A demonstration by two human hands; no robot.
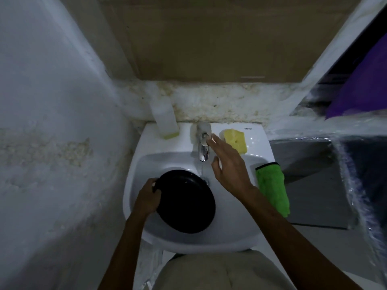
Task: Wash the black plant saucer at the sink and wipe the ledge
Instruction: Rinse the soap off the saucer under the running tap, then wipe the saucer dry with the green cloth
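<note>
The round black plant saucer (186, 201) is tilted inside the white sink (136, 164). My left hand (148, 195) grips its left rim. My right hand (226, 164) stretches toward the chrome faucet (203, 143), fingers apart, with the fingertips touching the lever. A thin stream of water falls from the spout just past the saucer's upper right edge. A yellow sponge (235, 141) lies on the sink's back right deck. A green cloth (272, 187) hangs over the right rim.
A translucent bottle (164, 120) with a little yellow liquid stands on the sink's back left. A rough, stained ledge (219, 101) runs behind the sink below a brown board. A peeling wall stands close on the left. Grey surfaces and a purple cloth (360, 80) lie right.
</note>
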